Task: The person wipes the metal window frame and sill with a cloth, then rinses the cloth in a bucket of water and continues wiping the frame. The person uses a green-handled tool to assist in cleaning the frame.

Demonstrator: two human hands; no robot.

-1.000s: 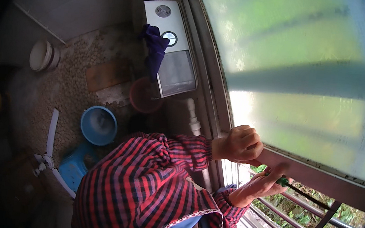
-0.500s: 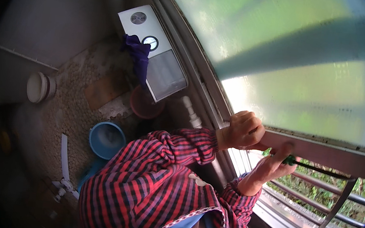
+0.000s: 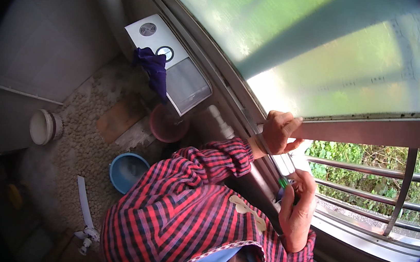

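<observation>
My left hand point(image 3: 276, 132) has its fingers hooked on the corner of a frosted window sash point(image 3: 370, 131), where the pinkish-brown bottom rail meets the side. Below and nearer to me, my right hand point(image 3: 298, 208) is raised with bent fingers around a green-handled screwdriver point(image 3: 283, 183). Only a bit of the green handle shows; the shaft cannot be made out here. The right hand is apart from the rail, close to the window frame's side track.
Metal bars point(image 3: 361, 169) cross the opening, with foliage behind. To the left, a white appliance point(image 3: 151, 34) carries a purple cloth point(image 3: 152, 70). A blue basin point(image 3: 127, 173), a reddish bucket point(image 3: 169, 126) and a white bucket point(image 3: 44, 127) stand on the pebbled floor.
My right hand has come down and toward me, away from the rail, with the screwdriver turned so its shaft no longer shows. My left hand stays at the sash corner, its grip looser.
</observation>
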